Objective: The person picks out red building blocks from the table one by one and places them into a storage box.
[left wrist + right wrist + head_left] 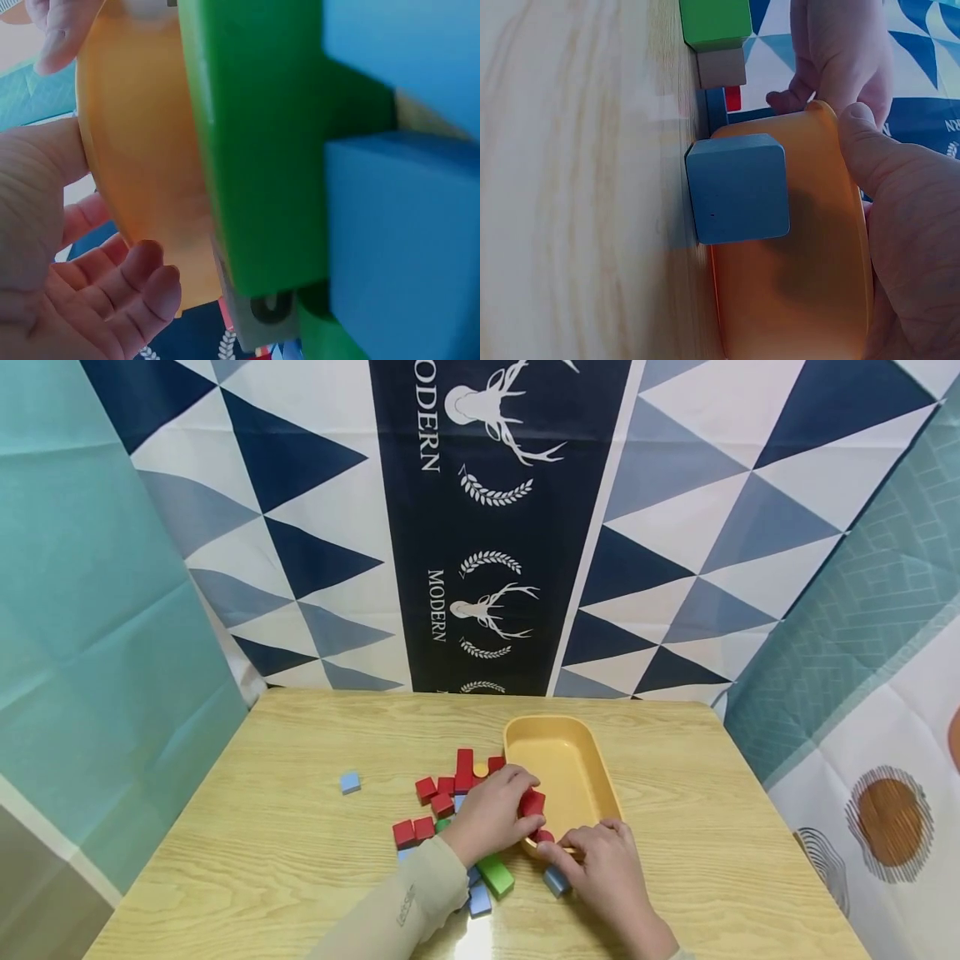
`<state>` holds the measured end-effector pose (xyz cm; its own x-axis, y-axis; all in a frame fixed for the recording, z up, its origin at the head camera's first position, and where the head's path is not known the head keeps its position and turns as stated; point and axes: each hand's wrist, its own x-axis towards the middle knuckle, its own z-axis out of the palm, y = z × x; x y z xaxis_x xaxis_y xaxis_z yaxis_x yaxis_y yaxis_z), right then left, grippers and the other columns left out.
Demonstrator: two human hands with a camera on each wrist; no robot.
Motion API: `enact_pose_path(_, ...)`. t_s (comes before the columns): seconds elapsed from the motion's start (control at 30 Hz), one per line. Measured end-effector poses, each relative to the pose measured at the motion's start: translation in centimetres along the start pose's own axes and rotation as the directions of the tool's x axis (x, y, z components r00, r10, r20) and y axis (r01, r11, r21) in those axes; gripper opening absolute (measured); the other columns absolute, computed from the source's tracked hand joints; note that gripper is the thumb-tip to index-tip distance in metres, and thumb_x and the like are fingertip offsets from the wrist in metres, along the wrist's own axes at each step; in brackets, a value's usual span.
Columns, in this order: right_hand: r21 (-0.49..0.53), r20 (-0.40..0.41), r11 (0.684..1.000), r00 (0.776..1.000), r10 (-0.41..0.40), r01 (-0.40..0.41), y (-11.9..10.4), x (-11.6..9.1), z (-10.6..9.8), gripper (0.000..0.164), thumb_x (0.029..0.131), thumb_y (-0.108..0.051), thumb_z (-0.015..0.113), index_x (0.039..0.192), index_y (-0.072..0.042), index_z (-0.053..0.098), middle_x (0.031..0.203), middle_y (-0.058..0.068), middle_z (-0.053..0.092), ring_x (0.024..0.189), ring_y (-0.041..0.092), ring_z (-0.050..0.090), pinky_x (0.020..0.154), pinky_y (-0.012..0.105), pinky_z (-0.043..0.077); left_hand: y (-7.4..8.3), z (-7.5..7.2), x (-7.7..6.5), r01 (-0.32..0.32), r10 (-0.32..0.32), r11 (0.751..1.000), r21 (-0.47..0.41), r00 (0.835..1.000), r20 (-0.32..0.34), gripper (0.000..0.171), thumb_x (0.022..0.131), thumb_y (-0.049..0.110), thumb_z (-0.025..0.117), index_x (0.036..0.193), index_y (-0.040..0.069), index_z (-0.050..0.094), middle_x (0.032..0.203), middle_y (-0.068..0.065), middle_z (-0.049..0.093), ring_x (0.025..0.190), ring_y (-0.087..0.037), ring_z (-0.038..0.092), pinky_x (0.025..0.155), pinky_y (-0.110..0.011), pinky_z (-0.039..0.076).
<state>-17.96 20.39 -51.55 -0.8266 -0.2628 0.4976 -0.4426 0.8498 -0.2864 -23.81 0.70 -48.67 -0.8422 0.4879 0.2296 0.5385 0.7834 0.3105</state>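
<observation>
In the head view my left hand (487, 810) pinches a red block (533, 803) between thumb and fingers, over the left side of a yellow plastic tray (570, 777). My right hand (603, 864) grips the tray's near rim, thumb outside and fingers reaching inside. A rounded red block (544, 837) sits by the right thumb tip, partly hidden. Just outside the near rim, under the right hand, lies a blue block (739, 191). The left wrist view has a green block (262, 150) close up beside the tray wall (142, 150); the pinched block is hidden there.
Left of the tray lies a loose pile of red blocks (465, 768), with blue blocks (480, 900) and a light green block (495, 877) nearer the front. A lone light-blue block (350, 782) lies farther left. A patterned cloth (480, 527) hangs behind the wooden table (300, 860).
</observation>
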Motion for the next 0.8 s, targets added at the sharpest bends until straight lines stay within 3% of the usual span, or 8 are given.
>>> enact_pose_path(0.3,0.008,-0.002,1.0,1.0,-0.004,0.004,-0.4,0.1,-0.1,0.027,0.078,-0.048,0.079,0.066,-0.026,0.068,0.067,-0.015,0.064,0.067,0.006,0.057,0.09,0.051,0.038,-1.1,-2.4,-4.4,-0.029,0.032,0.995,0.091,0.999,-0.027,0.058,0.091,0.049,0.066,0.135,0.012,0.056,0.133,-0.005,0.055,0.12,-0.019,0.047,0.102,-0.042,0.045)
enact_pose_path(0.43,0.013,0.014,1.0,1.0,0.018,-0.018,-0.4,0.1,-0.1,0.027,0.079,-0.048,0.079,0.066,-0.027,0.068,0.067,-0.016,0.064,0.068,0.006,0.056,0.092,0.05,0.036,-3.2,-3.6,-7.1,0.048,-0.047,0.997,0.065,0.999,-0.013,0.064,0.088,0.047,0.071,0.136,0.008,0.055,0.132,-0.007,0.057,0.12,-0.023,0.047,0.104,-0.046,0.043)
enact_pose_path(0.6,0.023,0.051,0.998,0.997,0.065,-0.066,-0.4,0.2,-0.1,0.029,0.081,-0.052,0.076,0.066,-0.028,0.067,0.068,-0.017,0.063,0.068,0.006,0.055,0.094,0.05,0.034,-6.3,-4.2,-10.5,0.165,-0.165,0.986,0.033,0.986,0.005,0.079,0.077,0.051,0.081,0.136,0.005,0.055,0.13,-0.012,0.058,0.116,-0.027,0.05,0.098,-0.048,0.046)
enact_pose_path(0.8,0.03,0.044,0.998,0.997,0.062,-0.063,-0.4,0.2,-0.2,0.03,0.081,-0.052,0.076,0.066,-0.027,0.068,0.067,-0.016,0.062,0.066,0.006,0.052,0.093,0.05,0.034,-8.1,-3.8,-12.8,0.266,-0.265,0.964,-0.014,0.963,0.053,0.082,0.073,0.047,0.084,0.135,0.001,0.055,0.128,-0.018,0.058,0.114,-0.032,0.051,0.096,-0.05,0.047)
